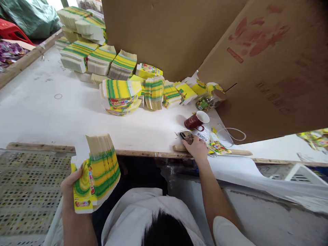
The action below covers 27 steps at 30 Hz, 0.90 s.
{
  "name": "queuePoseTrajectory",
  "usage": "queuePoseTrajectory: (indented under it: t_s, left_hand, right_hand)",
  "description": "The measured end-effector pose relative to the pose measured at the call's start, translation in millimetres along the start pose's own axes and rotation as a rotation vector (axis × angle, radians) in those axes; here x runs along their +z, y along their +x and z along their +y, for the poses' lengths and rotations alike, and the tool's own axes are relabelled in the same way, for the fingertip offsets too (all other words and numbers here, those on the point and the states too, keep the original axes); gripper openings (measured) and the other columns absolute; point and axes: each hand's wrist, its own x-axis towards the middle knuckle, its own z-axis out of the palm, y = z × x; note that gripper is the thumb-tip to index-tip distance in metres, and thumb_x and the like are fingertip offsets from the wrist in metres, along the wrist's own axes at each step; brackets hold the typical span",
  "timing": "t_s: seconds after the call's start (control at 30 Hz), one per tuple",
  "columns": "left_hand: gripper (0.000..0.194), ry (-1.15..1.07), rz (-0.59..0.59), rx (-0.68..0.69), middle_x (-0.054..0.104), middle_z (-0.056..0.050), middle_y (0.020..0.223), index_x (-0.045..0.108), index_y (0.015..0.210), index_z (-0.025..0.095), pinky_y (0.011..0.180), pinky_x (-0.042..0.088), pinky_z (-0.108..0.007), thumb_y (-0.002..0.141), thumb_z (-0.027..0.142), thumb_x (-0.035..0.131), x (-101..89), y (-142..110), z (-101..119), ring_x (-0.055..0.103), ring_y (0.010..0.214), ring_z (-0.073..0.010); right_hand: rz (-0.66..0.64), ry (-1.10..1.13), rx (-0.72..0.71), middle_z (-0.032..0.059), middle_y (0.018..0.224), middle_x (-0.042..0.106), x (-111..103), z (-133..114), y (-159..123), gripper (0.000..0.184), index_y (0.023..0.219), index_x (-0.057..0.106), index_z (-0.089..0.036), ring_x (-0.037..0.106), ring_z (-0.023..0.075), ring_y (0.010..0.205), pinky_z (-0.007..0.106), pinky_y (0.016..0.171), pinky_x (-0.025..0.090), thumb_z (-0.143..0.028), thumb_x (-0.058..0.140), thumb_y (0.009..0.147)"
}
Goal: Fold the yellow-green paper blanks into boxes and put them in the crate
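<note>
My left hand point(70, 182) grips a thick stack of flat yellow-and-green printed cartons point(105, 171), held upright in front of the table edge at the lower left. My right hand point(198, 148) rests at the table's front edge, thumb apart from the fingers. Its thumb is at the lower edge of a dark phone point(186, 136). The fingers lie by a clear plastic-wrapped item point(203, 133), and their tips are hard to make out. Just beyond them is a dark red mug point(193, 121), white inside, tilted over.
More carton stacks point(123, 65) line the back of the white table point(33, 106). A large cardboard box point(164, 30) stands behind and right. A clear jar point(206, 102) is near the mug. White perforated crates point(28, 191) sit below left. A rubber band point(58, 96) lies on the table.
</note>
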Motion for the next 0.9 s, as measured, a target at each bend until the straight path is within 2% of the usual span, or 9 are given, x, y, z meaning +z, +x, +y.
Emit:
queuePoseTrajectory:
  t_s: [0.13,0.17,0.23,0.33,0.43,0.53,0.67,0.77,0.9]
  left_hand:
    - [0.039,0.030,0.037,0.001,0.063,-0.005,0.138,0.080,0.111,0.028,0.119,0.024,-0.071,0.079,0.035,0.058,-5.5,-2,2,0.039,0.142,-0.0466]
    - [0.038,0.038,0.061,-0.004,0.063,-0.005,0.138,0.081,0.110,0.028,0.118,0.025,-0.071,0.079,0.036,0.059,-9.1,-4,3,0.039,0.141,-0.0470]
    - [0.037,0.042,0.116,-0.003,0.065,-0.006,0.136,0.081,0.107,0.027,0.116,0.028,-0.072,0.078,0.035,0.060,-19.4,-8,4,0.044,0.138,-0.0473]
    - [0.039,0.013,0.207,0.057,0.069,-0.009,0.130,0.080,0.108,0.025,0.111,0.039,-0.068,0.077,0.029,0.057,-38.4,-14,4,0.057,0.128,-0.0441]
    - [0.046,-0.059,0.294,0.158,0.073,-0.011,0.121,0.074,0.121,0.020,0.108,0.048,-0.058,0.081,0.023,0.051,-49.1,-16,0,0.067,0.118,-0.0370]
    - [0.044,-0.119,0.295,0.215,0.077,-0.015,0.108,0.075,0.117,0.012,0.106,0.051,-0.052,0.082,0.017,0.048,-46.7,-12,-6,0.072,0.108,-0.0349]
    - [0.040,-0.096,0.252,0.240,0.077,-0.019,0.105,0.077,0.109,0.008,0.101,0.056,-0.047,0.078,0.015,0.052,-40.3,-7,-11,0.074,0.100,-0.0366]
    - [0.040,-0.142,0.241,0.196,0.078,-0.018,0.102,0.076,0.110,0.007,0.101,0.056,-0.047,0.080,0.013,0.051,-40.3,-6,-11,0.075,0.098,-0.0360]
    - [0.043,-0.115,0.130,0.217,0.076,-0.018,0.111,0.074,0.117,0.007,0.100,0.058,-0.047,0.083,0.015,0.051,-36.4,-5,-12,0.075,0.099,-0.0347]
  right_hand:
    - [0.059,0.073,-0.054,0.0243,0.122,0.064,-8,6,-3,0.062,0.136,0.059,-0.014,0.058,0.0435,0.120,0.059,0.100,0.043,-0.049,0.065,0.085]
    - [0.066,0.172,-0.064,0.0223,0.121,0.064,-12,7,-4,0.062,0.134,0.060,-0.016,0.057,0.0424,0.120,0.059,0.101,0.043,-0.049,0.067,0.082]
    - [0.022,0.529,-0.073,0.0163,0.115,0.065,-21,7,-5,0.061,0.128,0.062,-0.021,0.056,0.0382,0.117,0.056,0.102,0.043,-0.050,0.072,0.075]
    - [-0.170,1.052,-0.073,0.0069,0.095,0.069,-33,-3,-9,0.060,0.118,0.061,-0.025,0.064,0.0289,0.093,0.049,0.091,0.052,-0.060,0.069,0.070]
    - [-0.376,1.208,-0.084,0.0065,0.084,0.073,-37,-24,-19,0.059,0.112,0.061,-0.023,0.068,0.0245,0.072,0.042,0.073,0.058,-0.069,0.054,0.076]
    - [-0.617,1.405,-0.094,0.0121,0.088,0.077,-39,-43,-35,0.062,0.104,0.067,-0.018,0.072,0.0255,0.071,0.041,0.070,0.061,-0.072,0.048,0.080]
    - [-0.985,1.661,0.017,0.0134,0.094,0.080,-39,-54,-49,0.050,0.105,0.070,-0.014,0.075,0.0227,0.076,0.033,0.068,0.062,-0.059,0.051,0.091]
    - [-1.088,1.658,0.082,0.0146,0.095,0.080,-36,-55,-51,0.050,0.105,0.071,-0.012,0.076,0.0216,0.075,0.030,0.066,0.062,-0.055,0.046,0.097]
    - [-1.078,1.649,0.069,0.0150,0.095,0.080,-34,-57,-50,0.052,0.104,0.070,-0.013,0.077,0.0246,0.076,0.036,0.070,0.064,-0.058,0.044,0.096]
